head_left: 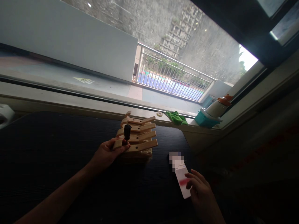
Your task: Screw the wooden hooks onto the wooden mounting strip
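A wooden rack-like piece (143, 145) lies on the dark table, with several pale slats sticking out to the right, each with a dark hole. My left hand (109, 150) is closed round the curved wooden end of its nearest slat. A screwdriver with a black handle (127, 132) stands upright just at those fingertips; its lower tip is hidden. To the right, a flat, pale phone-like thing (181, 180) with a red band lies on the table, its far end blurred out. My right hand (198, 186) hovers at its right edge, fingers bent and apart, apparently holding nothing.
The dark table (70, 137) meets a window sill at the back. On the sill are a tape roll (159, 114), a green cloth (176, 118) and a teal box (206, 119) bearing a white container with an orange top (219, 105). A white object (6, 115) shows at far left.
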`<state>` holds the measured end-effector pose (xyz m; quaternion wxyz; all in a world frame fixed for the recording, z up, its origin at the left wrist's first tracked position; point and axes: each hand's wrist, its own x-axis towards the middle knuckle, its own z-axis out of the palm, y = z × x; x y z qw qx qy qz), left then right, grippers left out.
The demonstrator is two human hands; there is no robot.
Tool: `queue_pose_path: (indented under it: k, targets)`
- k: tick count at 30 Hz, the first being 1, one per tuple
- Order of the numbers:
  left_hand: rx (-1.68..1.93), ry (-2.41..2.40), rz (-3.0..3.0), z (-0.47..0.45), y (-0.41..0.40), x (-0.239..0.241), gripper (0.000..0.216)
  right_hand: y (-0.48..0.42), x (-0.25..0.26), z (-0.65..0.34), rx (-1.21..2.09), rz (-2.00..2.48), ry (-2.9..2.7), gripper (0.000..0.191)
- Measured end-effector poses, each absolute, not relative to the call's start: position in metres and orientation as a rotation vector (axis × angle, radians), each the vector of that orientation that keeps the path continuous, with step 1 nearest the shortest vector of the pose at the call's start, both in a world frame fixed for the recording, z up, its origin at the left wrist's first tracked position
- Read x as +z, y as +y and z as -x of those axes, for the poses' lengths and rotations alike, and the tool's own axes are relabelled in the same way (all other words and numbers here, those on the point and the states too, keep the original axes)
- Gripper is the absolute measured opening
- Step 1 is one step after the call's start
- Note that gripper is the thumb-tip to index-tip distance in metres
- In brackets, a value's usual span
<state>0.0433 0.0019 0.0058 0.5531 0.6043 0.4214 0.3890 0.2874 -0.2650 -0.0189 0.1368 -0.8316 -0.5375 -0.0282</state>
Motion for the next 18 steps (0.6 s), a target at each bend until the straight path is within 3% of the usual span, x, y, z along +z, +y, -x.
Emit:
queue_pose_path:
  k: [18]
  targets:
    - [0.866,0.95,-1.397,-0.042,0.004,-0.001,0.046,-0.28,-0.032,-0.285,-0.068,2.411,-1.567,0.03]
